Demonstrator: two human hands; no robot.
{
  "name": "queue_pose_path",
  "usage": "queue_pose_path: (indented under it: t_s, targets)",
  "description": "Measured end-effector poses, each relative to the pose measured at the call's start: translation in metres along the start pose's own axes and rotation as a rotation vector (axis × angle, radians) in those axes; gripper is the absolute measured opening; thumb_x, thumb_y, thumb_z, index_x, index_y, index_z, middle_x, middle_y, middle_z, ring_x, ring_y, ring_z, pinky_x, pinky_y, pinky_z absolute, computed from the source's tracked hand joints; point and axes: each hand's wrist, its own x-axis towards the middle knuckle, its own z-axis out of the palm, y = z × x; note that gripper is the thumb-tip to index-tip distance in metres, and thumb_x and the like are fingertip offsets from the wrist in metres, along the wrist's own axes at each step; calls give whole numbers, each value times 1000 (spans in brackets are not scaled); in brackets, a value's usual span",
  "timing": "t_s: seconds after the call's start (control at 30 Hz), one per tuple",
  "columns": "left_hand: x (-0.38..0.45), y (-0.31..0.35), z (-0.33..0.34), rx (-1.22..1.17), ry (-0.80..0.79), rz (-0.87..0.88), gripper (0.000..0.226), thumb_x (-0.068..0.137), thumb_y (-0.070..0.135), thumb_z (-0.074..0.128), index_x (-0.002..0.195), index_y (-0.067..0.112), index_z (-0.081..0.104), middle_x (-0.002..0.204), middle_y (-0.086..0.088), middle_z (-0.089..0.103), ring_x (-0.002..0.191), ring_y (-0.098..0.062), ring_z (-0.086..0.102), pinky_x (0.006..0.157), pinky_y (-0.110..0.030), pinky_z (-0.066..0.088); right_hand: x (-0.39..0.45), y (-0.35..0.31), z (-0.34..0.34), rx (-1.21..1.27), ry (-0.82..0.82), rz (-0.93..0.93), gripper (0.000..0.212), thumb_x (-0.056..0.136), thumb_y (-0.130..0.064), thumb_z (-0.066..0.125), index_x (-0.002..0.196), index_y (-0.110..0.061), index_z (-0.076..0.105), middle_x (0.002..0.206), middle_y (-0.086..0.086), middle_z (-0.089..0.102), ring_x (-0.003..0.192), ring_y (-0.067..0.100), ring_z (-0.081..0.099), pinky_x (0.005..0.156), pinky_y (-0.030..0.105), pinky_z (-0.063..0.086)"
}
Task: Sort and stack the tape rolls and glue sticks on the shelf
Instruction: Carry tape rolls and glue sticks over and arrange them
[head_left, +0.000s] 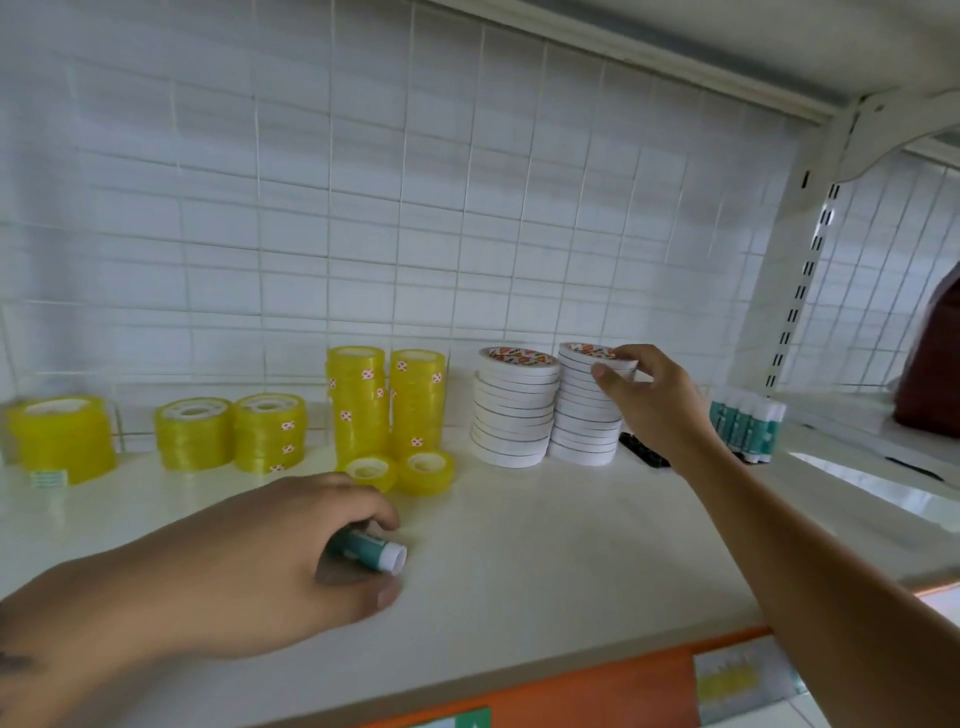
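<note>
My left hand (270, 566) grips a teal and white glue stick (371, 552) just above the white shelf (545, 561). My right hand (654, 405) pinches the top rolls of the right stack of white tape rolls (584, 415). A second white stack (514, 410) stands to its left. Two tall stacks of yellow tape rolls (387, 402) stand mid-shelf, with two small yellow rolls (400, 472) in front. Lower yellow stacks (231, 434) and a wide yellow stack (65, 436) sit on the left. A row of upright glue sticks (748, 423) stands behind my right forearm.
A wire grid back panel (415, 208) closes the shelf's rear. A black object (644, 451) lies beside the white stacks. A slotted white upright (800, 291) and a dark red item (930, 364) are at the right. An orange strip (597, 686) edges the shelf front.
</note>
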Motion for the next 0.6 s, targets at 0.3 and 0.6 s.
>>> queue_pose_path:
  t_s: [0.3, 0.6]
  targets:
    - [-4, -8, -13, 55, -43, -69, 13, 91, 50, 65, 101, 42, 66, 96, 22, 63, 94, 4, 57, 85, -24, 48, -69, -34, -27, -386, -39, -304, 65, 95, -54, 59, 153, -38, 34, 162, -4, 33, 148, 21, 33, 116, 41, 32]
    - [6, 21, -11, -542, 71, -35, 22, 79, 50, 75, 99, 42, 74, 93, 10, 71, 65, -9, 61, 65, -33, 48, -165, -68, -28, -60, -379, -442, 32, 86, -59, 67, 116, -49, 61, 111, -29, 68, 107, -12, 60, 88, 21, 54]
